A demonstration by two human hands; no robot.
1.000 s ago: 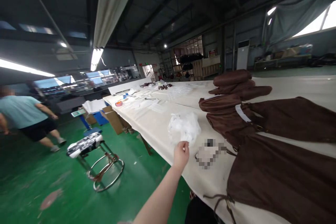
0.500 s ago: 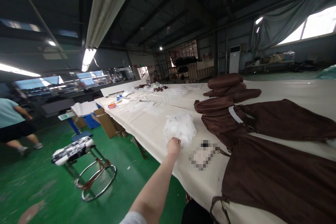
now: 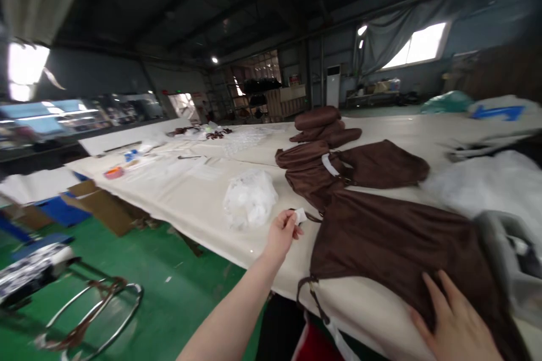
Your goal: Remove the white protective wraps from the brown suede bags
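My left hand [image 3: 284, 232] pinches a small white packet [image 3: 300, 215] over the table, to the right of a clear plastic bag [image 3: 249, 197] with white contents. My right hand [image 3: 457, 316] lies with fingers spread on a large brown cloth bag [image 3: 381, 237]. That bag lies flat, and its dark strap [image 3: 311, 299] with metal fittings hangs at the table's front edge. Beyond it is another brown bag [image 3: 381, 163] with a white strip near its strap. More brown pieces [image 3: 317, 118] are piled farther back.
The long table [image 3: 182, 197] has a cream cover. A roll of orange tape [image 3: 113, 172] and blue items lie toward its far left. At right stand a grey bin [image 3: 508, 259] and white plastic sheeting [image 3: 495, 180]. A stool [image 3: 34, 271] and cardboard box [image 3: 105, 206] stand on the green floor.
My left hand has left the plastic bag and moved toward the brown bag, now with a white packet. My right hand has come into view. The view has turned right.
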